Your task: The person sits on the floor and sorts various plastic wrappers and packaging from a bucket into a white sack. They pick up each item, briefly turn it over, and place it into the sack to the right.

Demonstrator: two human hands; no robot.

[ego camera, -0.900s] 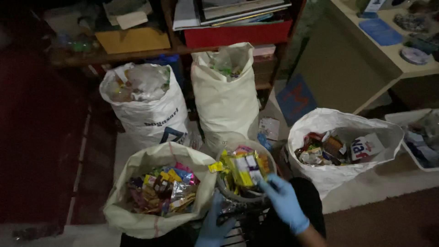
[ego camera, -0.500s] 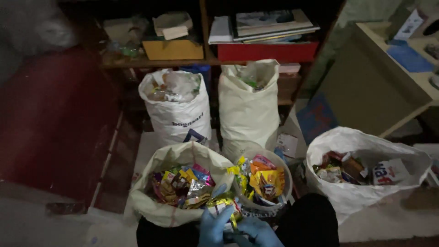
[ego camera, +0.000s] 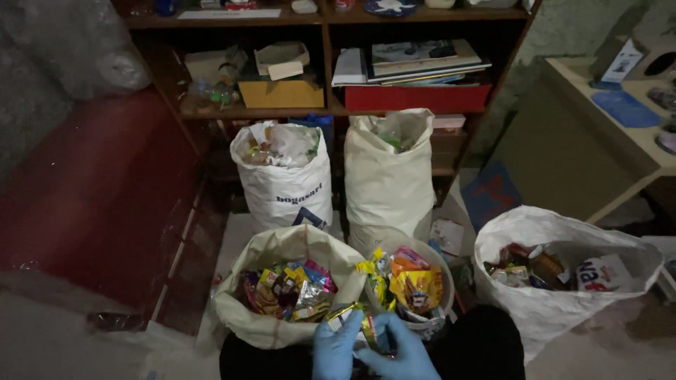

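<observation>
Both hands are wearing blue gloves and are meeting low in the view, just in front of the person's dark lap. The left hand (ego camera: 335, 350) and the right hand (ego camera: 401, 352) are pinching a small crinkled wrapper (ego camera: 366, 329) between them, fingers curled onto it from either side; the wrapper is showing yellow and silver, though the dim light is making its exact kind hard to tell. It is hanging just in front of the gap between two containers. To the left, an open cream sack (ego camera: 282, 246) is sitting full of mixed coloured wrappers. To the right, touching that sack, a round white bucket (ego camera: 440, 278) is brimming with yellow and orange packets. Further right, well apart, a white sack (ego camera: 542, 232) is lying open with cartons and packets inside. Behind, two taller white sacks (ego camera: 387, 176) are standing upright against a wooden shelf (ego camera: 324, 63) carrying boxes and stacked books.
</observation>
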